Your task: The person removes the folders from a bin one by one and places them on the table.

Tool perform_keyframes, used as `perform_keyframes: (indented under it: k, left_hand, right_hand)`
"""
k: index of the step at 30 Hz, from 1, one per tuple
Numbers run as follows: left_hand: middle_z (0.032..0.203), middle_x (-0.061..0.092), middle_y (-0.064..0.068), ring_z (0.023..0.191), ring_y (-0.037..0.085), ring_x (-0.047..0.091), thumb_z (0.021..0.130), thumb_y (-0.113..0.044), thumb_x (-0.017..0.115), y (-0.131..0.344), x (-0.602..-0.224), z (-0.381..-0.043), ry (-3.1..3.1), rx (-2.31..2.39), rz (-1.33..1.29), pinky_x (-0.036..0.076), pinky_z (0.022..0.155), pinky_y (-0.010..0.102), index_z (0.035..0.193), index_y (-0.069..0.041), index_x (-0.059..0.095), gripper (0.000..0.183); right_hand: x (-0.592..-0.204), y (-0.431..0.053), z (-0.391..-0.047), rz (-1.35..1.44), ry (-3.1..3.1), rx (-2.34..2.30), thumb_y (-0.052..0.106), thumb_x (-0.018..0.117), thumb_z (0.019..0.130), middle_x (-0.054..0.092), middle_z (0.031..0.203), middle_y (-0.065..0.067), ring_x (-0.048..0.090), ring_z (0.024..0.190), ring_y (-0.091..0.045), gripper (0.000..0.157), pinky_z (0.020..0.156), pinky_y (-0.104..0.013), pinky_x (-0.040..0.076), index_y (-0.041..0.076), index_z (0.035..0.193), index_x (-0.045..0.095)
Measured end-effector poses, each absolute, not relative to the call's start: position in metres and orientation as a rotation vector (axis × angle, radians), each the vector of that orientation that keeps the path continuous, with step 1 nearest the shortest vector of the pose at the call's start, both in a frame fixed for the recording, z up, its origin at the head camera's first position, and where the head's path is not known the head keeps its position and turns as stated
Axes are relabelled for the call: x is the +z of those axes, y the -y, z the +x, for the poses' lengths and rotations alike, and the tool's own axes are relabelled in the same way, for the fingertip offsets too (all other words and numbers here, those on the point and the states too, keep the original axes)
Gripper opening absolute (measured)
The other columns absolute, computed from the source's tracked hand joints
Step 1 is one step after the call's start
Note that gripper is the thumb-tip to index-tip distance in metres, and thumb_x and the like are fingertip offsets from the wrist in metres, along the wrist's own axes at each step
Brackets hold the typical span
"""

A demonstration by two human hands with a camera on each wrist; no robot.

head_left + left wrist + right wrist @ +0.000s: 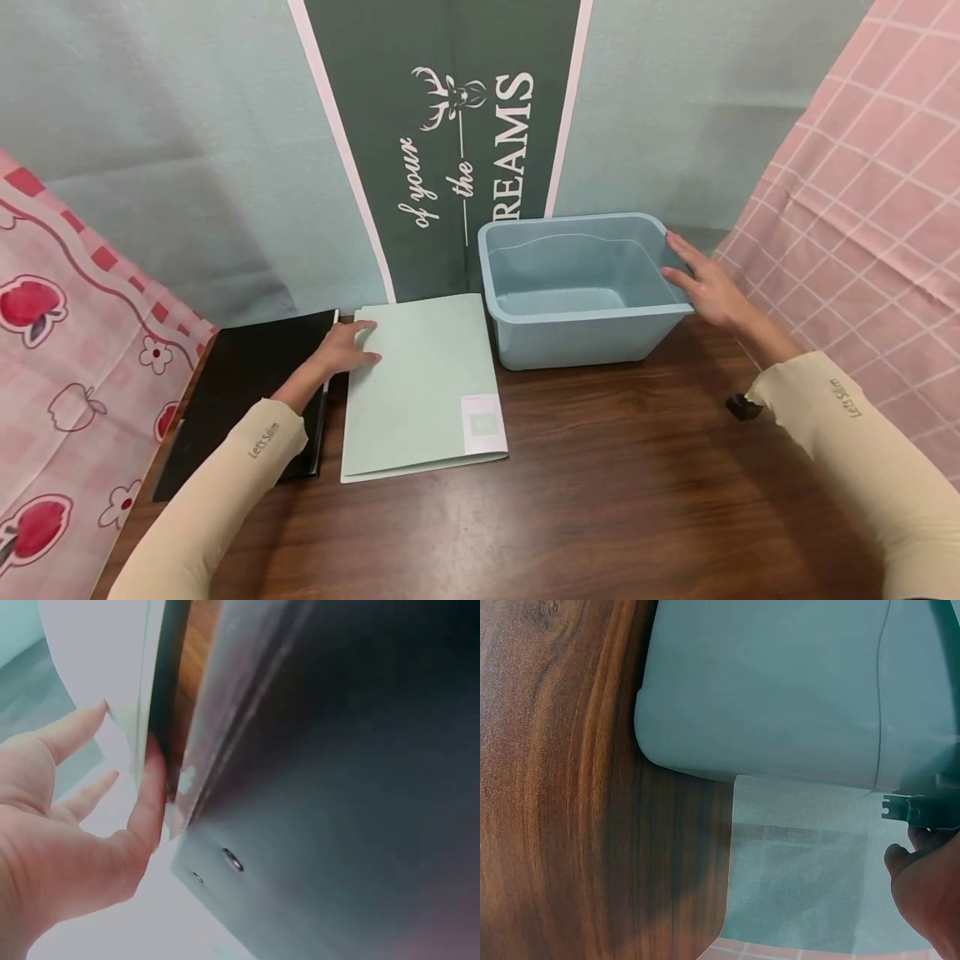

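Note:
A pale green folder (420,383) with a white label lies on the table. At its left edge is my left hand (341,348), fingers spread and touching the folder. In the left wrist view, one finger of the left hand (82,847) reaches into the narrow gap between the folder's edge and a black binder (337,780). Over on the right, my right hand (705,287) grips the right rim of a light blue plastic bin (570,342), thumb over the inner side. The right wrist view has the right hand (930,889) at the bin's rim, mostly out of frame.
The black binder (255,375) lies flat left of the folder. A small black object (742,407) sits near the right forearm. Printed cloths hang behind the brown wooden table (585,500) and at both sides, with a pink checked one (870,217) at right.

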State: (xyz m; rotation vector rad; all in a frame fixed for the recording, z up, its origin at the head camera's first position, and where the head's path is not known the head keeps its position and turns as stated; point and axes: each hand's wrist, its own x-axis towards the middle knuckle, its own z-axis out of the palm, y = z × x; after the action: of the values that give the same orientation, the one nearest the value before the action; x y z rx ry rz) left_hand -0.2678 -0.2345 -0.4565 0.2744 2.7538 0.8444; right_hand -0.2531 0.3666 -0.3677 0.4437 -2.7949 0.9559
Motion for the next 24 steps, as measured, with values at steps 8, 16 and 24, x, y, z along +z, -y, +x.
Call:
perform_keyframes:
  k: [8,16,24]
  left_hand:
    - [0.149,0.037,0.029,0.136,0.045,0.036,0.086,-0.02,0.074,0.23,-0.449,-0.262,-2.771,0.754,0.257,0.038,0.105,0.057,0.147,0.003,0.037,0.074]
    - [0.149,0.037,0.027,0.132,0.043,0.041,0.088,-0.021,0.073,0.228,-0.442,-0.254,-2.813,0.768,0.28,0.044,0.1,0.055,0.149,0.002,0.035,0.075]
    - [0.149,0.037,0.026,0.136,0.043,0.035,0.093,-0.024,0.067,0.231,-0.421,-0.248,-2.914,0.712,0.389,0.035,0.106,0.06,0.149,0.0,0.035,0.069]
  right_hand:
    - [-0.365,-0.367,-0.254,0.488,2.817,0.874,0.033,0.045,0.104,0.011,0.162,-0.012,0.011,0.148,-0.038,0.064,0.121,-0.049,0.005,0.006,0.156,0.018]
    - [-0.361,-0.374,-0.251,0.505,2.861,0.747,0.035,0.046,0.104,0.012,0.162,-0.016,0.014,0.146,-0.044,0.067,0.119,-0.056,0.008,0.005,0.156,0.017]
    - [-0.354,-0.376,-0.252,0.513,2.948,0.574,0.041,0.045,0.103,0.007,0.163,-0.012,0.012,0.146,-0.045,0.072,0.116,-0.06,0.009,0.007,0.157,0.013]
